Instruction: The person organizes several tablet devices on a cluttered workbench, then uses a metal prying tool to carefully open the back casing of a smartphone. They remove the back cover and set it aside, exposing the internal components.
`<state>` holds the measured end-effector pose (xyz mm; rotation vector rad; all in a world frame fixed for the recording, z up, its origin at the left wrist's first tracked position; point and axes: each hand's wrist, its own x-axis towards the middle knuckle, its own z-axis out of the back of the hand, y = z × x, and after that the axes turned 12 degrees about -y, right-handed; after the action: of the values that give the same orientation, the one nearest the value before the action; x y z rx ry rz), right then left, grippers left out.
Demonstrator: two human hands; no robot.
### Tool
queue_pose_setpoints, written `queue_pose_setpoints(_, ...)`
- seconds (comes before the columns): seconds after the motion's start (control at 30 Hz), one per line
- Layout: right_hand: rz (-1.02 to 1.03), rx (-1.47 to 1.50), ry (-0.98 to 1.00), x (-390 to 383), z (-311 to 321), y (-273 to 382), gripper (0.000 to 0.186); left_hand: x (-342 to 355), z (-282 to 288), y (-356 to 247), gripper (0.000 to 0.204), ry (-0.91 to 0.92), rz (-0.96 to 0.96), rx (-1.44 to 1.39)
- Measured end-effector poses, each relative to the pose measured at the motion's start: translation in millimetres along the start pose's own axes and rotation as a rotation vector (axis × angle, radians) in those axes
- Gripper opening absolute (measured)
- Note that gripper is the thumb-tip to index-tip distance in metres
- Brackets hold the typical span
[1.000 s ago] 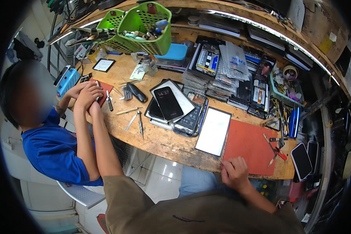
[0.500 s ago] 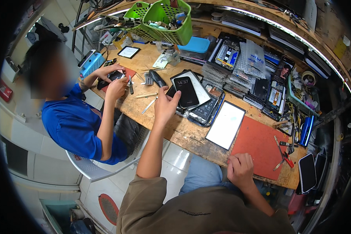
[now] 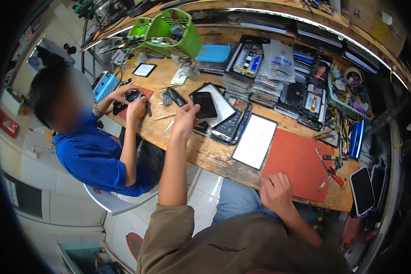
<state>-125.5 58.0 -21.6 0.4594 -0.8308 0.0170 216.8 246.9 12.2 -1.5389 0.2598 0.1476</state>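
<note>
My left hand [image 3: 186, 120] reaches across the bench and pinches the near left edge of a black smartphone [image 3: 206, 105], thumb on top and fingers mostly hidden beneath. Its screen is dark. The phone lies over or just above a white panel [image 3: 224, 111], which overlaps an opened tablet with its battery exposed [image 3: 231, 125]; whether they touch cannot be told. At the near edge of a red mat [image 3: 297, 160] my right hand [image 3: 277, 192] rests with its fingers curled in, nothing seen in them. Left of that mat lies a white screen panel with a dark border [image 3: 255, 140].
At the left a co-worker in a blue shirt [image 3: 100, 146] handles a small device [image 3: 133, 96]. Red-handled pliers [image 3: 336, 177] lie on the mat's right side. Bubble-wrapped parts [image 3: 278, 61] are stacked behind. A green basket [image 3: 176, 36] hangs above the bench.
The phone's screen was lit with a clock and is now dark. My left hand still pinches its edge. The whole view has shifted slightly; my right hand stays by the mat.
</note>
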Motion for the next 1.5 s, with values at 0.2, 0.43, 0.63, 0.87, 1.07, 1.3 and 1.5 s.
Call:
queue_pose_setpoints(0.2,-0.004,-0.021,-0.003,-0.6,-0.6,-0.1,0.022,12.3,37.8,-17.0,0.011,0.102,-0.051,-0.319)
queue_pose_setpoints(0.43,0.026,-0.056,0.016,-0.9,-2.0,-0.9,0.022,5.5,59.4,-39.3,0.012,0.018,-0.168,-0.336)
queue_pose_setpoints(0.63,-0.258,0.175,0.012,-0.2,4.3,-0.1,0.029,-87.9,-4.7,11.3,0.042,0.186,-0.114,-0.382)
queue_pose_setpoints(0.87,-1.001,1.074,-0.090,12.3,20.8,-25.1,0.039,-218.4,-106.3,64.1,0.044,0.602,-0.153,-0.100)
queue_pose_setpoints(1.07,-1.082,0.900,-0.171,-0.8,46.6,-59.0,0.022,-189.6,-80.8,31.9,0.030,0.303,-0.593,0.483)
queue_pose_setpoints(1.3,-0.861,-0.166,-0.050,8.2,73.2,-137.2,0.019,-103.2,-29.3,23.2,0.017,-0.271,-0.965,0.944)
queue_pose_setpoints(1.5,-0.251,-0.483,-0.145,47.4,61.4,-101.2,0.019,-111.7,-21.3,45.0,0.011,-0.291,-0.932,0.726)
